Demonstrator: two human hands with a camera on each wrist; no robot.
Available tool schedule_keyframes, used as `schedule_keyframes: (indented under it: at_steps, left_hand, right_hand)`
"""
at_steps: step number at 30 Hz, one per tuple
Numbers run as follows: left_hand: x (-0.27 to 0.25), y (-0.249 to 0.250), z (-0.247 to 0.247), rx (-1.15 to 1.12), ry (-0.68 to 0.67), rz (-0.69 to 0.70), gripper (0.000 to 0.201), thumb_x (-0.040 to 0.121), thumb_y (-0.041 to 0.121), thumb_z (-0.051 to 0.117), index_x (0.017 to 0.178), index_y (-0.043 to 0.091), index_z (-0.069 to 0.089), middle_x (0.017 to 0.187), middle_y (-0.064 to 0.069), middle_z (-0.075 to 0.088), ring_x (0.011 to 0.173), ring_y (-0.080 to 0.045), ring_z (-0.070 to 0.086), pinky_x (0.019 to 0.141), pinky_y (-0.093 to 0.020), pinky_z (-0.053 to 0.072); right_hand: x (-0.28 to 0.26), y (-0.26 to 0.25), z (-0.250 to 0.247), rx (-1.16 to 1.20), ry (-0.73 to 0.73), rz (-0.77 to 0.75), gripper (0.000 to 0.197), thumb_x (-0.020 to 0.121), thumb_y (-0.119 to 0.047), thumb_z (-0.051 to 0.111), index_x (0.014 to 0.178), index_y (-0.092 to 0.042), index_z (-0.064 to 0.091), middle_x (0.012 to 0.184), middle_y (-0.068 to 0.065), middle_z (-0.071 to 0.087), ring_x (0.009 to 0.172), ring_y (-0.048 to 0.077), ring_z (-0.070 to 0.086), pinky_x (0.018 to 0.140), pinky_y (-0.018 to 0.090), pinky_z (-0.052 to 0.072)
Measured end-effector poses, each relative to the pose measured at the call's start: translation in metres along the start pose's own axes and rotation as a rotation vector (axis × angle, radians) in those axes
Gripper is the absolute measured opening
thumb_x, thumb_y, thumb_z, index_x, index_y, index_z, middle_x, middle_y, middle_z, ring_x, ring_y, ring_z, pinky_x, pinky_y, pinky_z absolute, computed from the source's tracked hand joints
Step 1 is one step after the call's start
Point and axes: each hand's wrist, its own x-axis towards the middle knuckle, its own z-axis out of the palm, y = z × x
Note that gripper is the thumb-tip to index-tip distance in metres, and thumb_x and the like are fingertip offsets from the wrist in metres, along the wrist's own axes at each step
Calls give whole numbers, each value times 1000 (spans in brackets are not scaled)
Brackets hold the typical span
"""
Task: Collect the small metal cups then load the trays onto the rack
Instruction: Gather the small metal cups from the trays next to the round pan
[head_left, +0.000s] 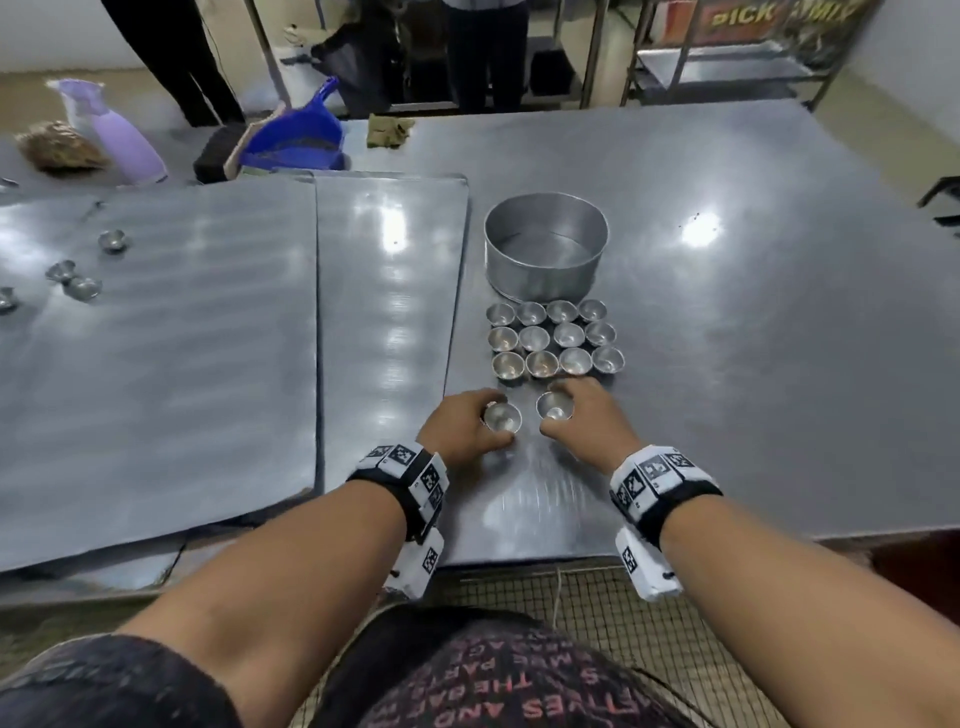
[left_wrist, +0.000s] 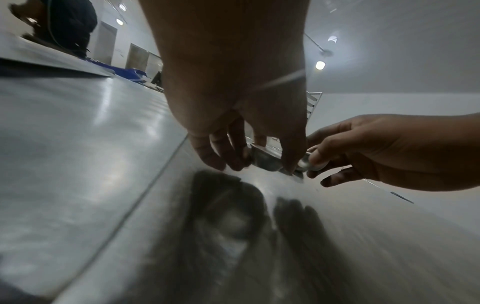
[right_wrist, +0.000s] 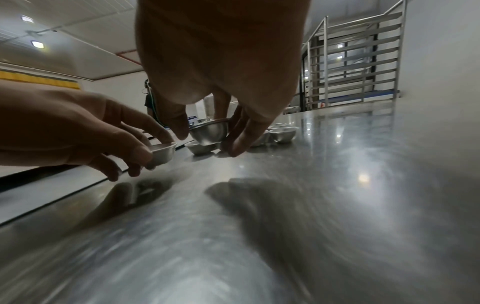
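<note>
fingers of each hand pinch one shiny round-bottomed cup (head_left: 502, 417) — upright, rim up.

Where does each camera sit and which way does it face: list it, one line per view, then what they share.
Head: worn on the head, looks forward and down at the table, cup rows, round tin and trays; both forearms, left hand and right hand show.
Left wrist: low over the table, looks along the left hand at its cup; right hand enters.
Right wrist: low, looks along the right hand at its cup, rack behind; left hand enters.
Shared: both hands, each with a grip on one cup.
</note>
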Motion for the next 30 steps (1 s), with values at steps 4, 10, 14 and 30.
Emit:
schedule_keyframes:
  at_steps: [4, 10, 14, 30]
  left_hand:
    - [6, 19, 27, 30, -59, 34, 57, 75, 35, 81, 127, 19, 65, 117, -3, 71, 104, -16, 65, 87, -24, 47]
    - [20, 40, 49, 33, -30, 98, 56, 82, 27, 76, 135, 17, 60, 128, -4, 67, 117, -19, 62, 99, -30, 47]
    - [33, 47, 59, 5, -13, 94, 63, 84, 26, 75, 141, 16, 53, 135, -7, 62, 123, -22, 57, 98, -28, 42]
    - [54, 68, 69, -135, 87, 5, 50, 83, 35, 76, 124, 11, 64, 101, -4, 71, 91, -19, 65, 86, -37, 53]
  right_hand:
    - [-10, 30, -9, 9, 23, 67, 59, 77, -27, 74, 133, -17, 57, 136, 8, 54, 124, 27, 52, 103, 32, 41]
    - [-14, 58, -12, 55, 97, 126, 62, 77, -27, 74, 135, -19, 56, 136, 6, 59, 123, 26, 55, 102, 32, 42]
    - [-8, 72, -15, 105, 131, 168, 69, 76, -33, 79, 139, -19, 53, 135, 5, 61, 123, 25, 57, 100, 31, 42]
    - [20, 95, -22, 284, 249, 138, 51, 70, -30, 82, 118, -23, 64, 107, -4, 70, 94, 15, 68, 89, 37, 55]
